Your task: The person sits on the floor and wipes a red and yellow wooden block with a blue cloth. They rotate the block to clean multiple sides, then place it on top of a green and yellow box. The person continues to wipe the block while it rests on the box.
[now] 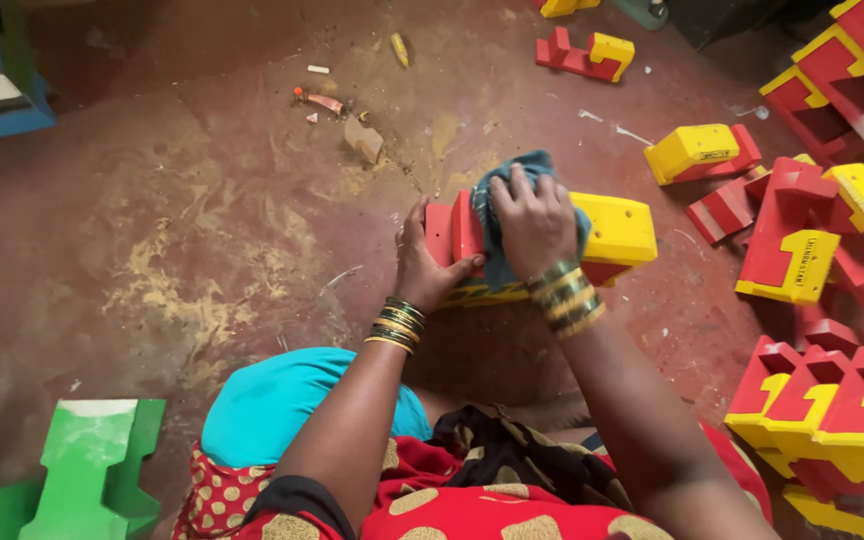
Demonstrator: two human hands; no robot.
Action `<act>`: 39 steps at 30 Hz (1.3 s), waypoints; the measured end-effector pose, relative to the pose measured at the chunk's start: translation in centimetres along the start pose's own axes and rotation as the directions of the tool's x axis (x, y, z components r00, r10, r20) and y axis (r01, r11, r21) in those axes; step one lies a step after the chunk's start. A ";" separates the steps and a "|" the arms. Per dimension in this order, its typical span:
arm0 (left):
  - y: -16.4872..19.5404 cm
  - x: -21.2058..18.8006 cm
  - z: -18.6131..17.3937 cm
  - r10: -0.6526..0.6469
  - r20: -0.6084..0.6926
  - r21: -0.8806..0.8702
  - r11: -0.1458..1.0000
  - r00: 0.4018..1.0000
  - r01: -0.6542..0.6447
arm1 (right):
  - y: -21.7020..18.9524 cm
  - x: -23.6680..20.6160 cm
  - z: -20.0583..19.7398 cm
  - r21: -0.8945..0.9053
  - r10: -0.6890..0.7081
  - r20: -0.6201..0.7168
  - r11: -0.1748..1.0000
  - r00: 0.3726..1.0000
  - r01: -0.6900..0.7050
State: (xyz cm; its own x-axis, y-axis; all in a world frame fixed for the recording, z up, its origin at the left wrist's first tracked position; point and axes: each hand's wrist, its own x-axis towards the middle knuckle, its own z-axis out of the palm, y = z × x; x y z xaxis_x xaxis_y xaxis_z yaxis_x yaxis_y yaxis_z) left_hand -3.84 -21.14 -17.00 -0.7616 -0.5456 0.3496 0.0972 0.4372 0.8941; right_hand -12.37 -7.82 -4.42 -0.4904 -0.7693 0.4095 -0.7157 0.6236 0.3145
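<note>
Steadying red-and-yellow mould [620, 228] with left hand [424, 270], right hand [534, 222] clutching blue cloth [512, 175]; could tip off floor [152, 230] if pressed unevenly.

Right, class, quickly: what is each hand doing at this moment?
Left hand: gripping the end of the red and yellow mould.
Right hand: closed on a blue-grey cloth, pressing it on the mould.

The red-and-yellow mould [612, 235] is showing smooth, faintly glossy plastic, while the blue-grey rag [497, 215] is looking like soft matt cloth. The floor [152, 230] is appearing rough, dusty and worn, and the bangles [564, 298] are gleaming like metal.
</note>
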 end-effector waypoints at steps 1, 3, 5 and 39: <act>-0.2 0.0 0.1 0.008 -0.001 -0.010 1.000 1.000 -0.008 | 0.1 0.9 1.5 0.095 0.011 0.138 0.995 0.990 -0.024; -0.7 0.0 0.3 0.026 0.000 -0.031 0.999 1.000 -0.026 | 0.7 1.7 3.9 0.342 -0.038 0.289 0.937 0.957 -0.066; -1.1 0.0 0.5 0.071 -0.013 -0.002 0.998 0.997 -0.071 | 1.7 1.4 5.2 0.624 -0.143 0.306 0.777 0.941 -0.085; 1.1 0.1 -0.3 0.058 -0.021 -0.035 0.998 0.998 -0.059 | 2.1 -15.1 2.1 0.186 0.337 0.060 0.921 0.940 -0.342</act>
State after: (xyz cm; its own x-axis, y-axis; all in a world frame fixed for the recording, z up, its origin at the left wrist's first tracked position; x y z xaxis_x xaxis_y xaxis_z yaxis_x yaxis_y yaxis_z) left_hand -3.65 -20.95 -15.93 -0.7410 -0.5342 0.4068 0.1640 0.4436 0.8811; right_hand -7.50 4.82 -11.73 -0.7318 -0.5210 0.4394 -0.5838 0.8118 -0.0099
